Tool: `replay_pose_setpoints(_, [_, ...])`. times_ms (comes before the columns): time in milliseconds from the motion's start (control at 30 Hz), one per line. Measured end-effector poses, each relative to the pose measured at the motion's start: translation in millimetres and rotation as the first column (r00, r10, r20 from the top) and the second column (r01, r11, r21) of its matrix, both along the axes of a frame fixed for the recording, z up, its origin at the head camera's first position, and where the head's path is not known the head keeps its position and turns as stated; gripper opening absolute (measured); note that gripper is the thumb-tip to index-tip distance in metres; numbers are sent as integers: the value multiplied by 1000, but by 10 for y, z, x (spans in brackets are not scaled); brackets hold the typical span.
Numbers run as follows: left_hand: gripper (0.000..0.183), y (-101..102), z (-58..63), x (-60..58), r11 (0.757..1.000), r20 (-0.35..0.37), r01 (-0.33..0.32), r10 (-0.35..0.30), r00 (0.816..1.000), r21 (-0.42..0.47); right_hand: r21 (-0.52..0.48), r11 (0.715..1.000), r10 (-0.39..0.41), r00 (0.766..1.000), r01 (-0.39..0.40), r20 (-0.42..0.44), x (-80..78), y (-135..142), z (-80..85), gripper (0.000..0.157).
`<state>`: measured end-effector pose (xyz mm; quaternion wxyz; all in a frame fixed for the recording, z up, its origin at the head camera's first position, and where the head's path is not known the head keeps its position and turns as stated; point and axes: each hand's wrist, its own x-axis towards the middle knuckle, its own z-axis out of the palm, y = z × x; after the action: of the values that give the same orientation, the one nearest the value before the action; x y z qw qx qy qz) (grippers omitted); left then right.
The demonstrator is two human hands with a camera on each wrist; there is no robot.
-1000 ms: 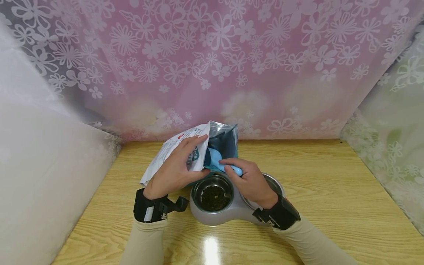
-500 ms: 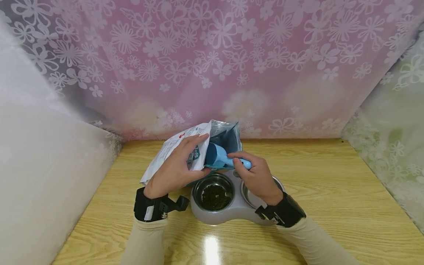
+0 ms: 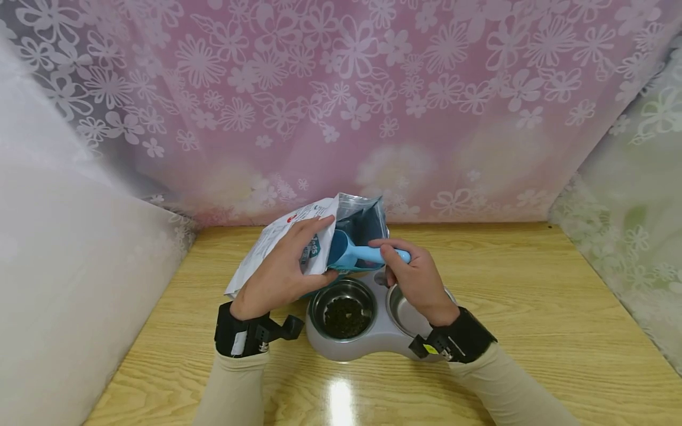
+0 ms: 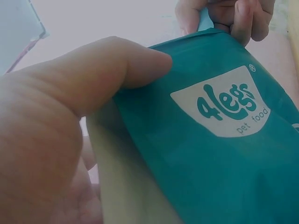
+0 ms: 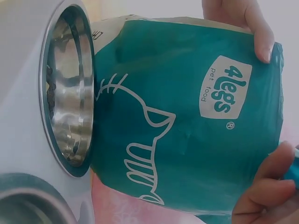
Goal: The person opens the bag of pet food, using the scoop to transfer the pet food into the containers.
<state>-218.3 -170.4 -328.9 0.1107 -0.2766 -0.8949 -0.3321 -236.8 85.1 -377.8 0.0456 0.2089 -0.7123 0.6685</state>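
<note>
My left hand grips the pet food bag near its mouth, thumb on the near face and fingers over the white side. The bag leans over with its silvery opening turned right; its teal front shows in the right wrist view. My right hand holds a light blue scoop by its handle. The scoop's cup is just inside the bag's mouth, partly hidden by the bag's edge. Below the bag, a steel bowl holds dark kibble.
The steel bowl sits in a grey double feeder on a wood-grain table. A second steel bowl is on its right, partly covered by my right hand. Floral curtains stand behind and at the sides.
My right hand has moved right and slightly up, drawing the scoop partway out of the bag's depth and levelling its handle. My left hand and the bag have barely moved.
</note>
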Motion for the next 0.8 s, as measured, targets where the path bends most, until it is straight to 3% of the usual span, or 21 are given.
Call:
replay_pose_setpoints(200, [82, -2, -3, -3, 1000, 0, -1, 1, 1000, 1, -67, 998, -1, 1000, 0, -12, -9, 24, 0, 35])
replay_pose_setpoints(533, [82, 4, 4, 0, 1000, -20, 20, -19, 1000, 15, -183, 980, -79, 996, 83, 29, -23, 106, 75, 40])
replay_pose_setpoints(600, [81, 36, 84, 67, 999, -9, 25, -25, 1000, 36, -209, 972, -101, 995, 104, 21, -27, 123, 91, 38])
replay_pose_setpoints(800, [82, 7, 56, 39, 999, -8, 24, -24, 1000, 38, -261, 957, -139, 990, 130, -18, -32, 189, 144, 32])
